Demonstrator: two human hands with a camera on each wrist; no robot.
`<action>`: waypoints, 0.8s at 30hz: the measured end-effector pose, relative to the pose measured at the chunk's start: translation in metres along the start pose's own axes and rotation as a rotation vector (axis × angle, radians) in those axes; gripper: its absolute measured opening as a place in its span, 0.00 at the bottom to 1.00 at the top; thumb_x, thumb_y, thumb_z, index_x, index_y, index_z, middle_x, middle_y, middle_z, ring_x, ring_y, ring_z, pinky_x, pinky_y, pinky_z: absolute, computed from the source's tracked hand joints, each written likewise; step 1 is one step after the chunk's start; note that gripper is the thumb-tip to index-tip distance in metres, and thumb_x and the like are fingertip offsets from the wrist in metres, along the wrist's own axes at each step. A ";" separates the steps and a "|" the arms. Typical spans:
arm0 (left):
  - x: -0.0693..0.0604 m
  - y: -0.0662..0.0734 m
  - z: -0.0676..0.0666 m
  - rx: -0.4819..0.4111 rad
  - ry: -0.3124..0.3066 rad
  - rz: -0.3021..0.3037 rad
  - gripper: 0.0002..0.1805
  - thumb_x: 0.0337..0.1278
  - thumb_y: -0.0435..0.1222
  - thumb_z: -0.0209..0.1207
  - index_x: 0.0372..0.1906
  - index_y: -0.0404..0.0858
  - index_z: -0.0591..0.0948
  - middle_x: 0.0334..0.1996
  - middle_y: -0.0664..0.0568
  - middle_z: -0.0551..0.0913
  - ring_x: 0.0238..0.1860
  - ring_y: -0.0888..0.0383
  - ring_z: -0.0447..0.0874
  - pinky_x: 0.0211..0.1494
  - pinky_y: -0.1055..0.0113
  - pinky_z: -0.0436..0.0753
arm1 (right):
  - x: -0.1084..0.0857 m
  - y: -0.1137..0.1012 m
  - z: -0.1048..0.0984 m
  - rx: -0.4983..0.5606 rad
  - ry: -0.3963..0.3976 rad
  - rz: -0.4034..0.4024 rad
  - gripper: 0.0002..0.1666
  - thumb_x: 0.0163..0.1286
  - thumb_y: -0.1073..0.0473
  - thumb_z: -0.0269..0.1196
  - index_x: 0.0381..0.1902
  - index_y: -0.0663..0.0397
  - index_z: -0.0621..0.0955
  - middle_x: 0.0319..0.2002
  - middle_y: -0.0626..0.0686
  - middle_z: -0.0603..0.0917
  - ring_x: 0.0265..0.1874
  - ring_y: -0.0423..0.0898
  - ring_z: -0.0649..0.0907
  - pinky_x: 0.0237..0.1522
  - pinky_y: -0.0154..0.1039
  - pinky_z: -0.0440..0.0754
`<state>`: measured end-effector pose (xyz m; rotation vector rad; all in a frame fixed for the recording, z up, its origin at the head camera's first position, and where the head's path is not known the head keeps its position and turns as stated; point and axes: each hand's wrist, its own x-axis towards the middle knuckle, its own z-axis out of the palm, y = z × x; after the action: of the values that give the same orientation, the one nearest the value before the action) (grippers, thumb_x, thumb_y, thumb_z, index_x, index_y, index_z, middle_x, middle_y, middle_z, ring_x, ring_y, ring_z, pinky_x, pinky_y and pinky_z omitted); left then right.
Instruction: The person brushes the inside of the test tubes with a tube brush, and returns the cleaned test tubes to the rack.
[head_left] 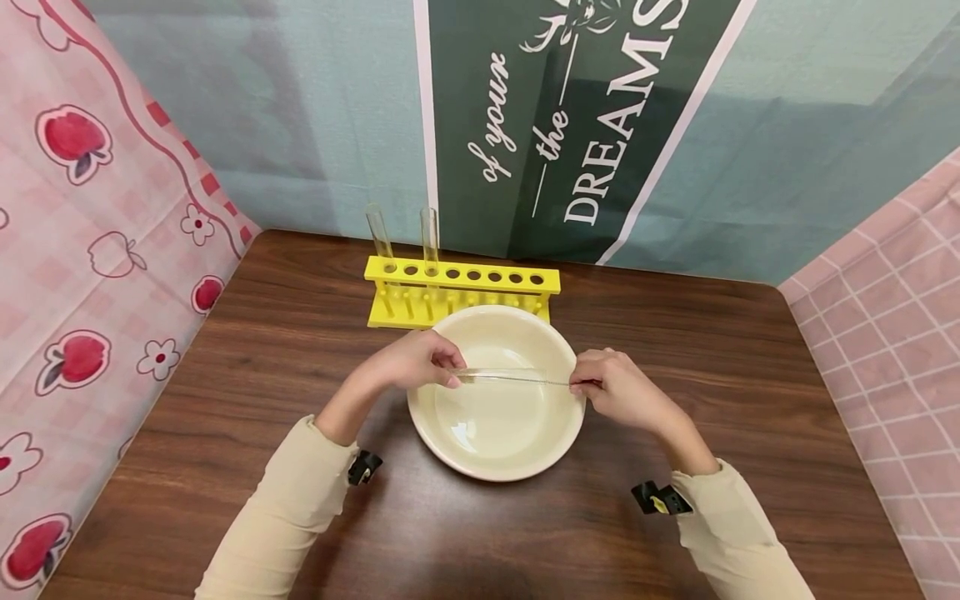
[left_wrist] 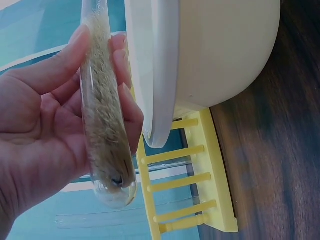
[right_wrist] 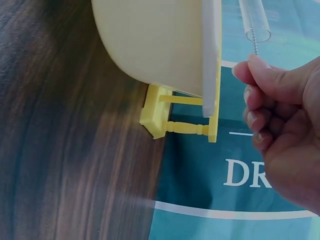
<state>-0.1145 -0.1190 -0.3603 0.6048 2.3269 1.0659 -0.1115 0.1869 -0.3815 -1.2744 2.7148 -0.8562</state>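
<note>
Above a cream basin (head_left: 491,462), my left hand (head_left: 427,360) grips a glass test tube (head_left: 510,374) near its closed end. The tube lies roughly level, its mouth toward the right. Inside it, in the left wrist view, a test tube brush (left_wrist: 105,100) fills the closed end with its tan bristles. My right hand (head_left: 618,385) pinches the brush's twisted wire handle (right_wrist: 255,46), which comes out of the tube's mouth. In the left wrist view, the left hand's thumb (left_wrist: 75,47) presses one side of the glass and the fingers curl behind it.
Behind the basin stands a yellow test tube rack (head_left: 462,275). Two upright test tubes, a left one (head_left: 379,233) and a right one (head_left: 430,237), stand in its left part. The brown wooden table (head_left: 712,358) meets a printed cloth backdrop (head_left: 322,125) at the back.
</note>
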 end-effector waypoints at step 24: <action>0.000 -0.006 -0.004 -0.004 -0.035 -0.008 0.06 0.49 0.30 0.63 0.34 0.32 0.82 0.26 0.53 0.81 0.30 0.63 0.77 0.37 0.70 0.76 | -0.008 0.007 0.004 -0.075 0.090 -0.031 0.13 0.46 0.77 0.66 0.22 0.53 0.82 0.21 0.43 0.75 0.25 0.38 0.71 0.29 0.37 0.60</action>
<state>-0.1184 -0.1252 -0.3627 0.6072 2.2947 1.0484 -0.1104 0.1948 -0.3902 -1.3270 2.8289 -0.8418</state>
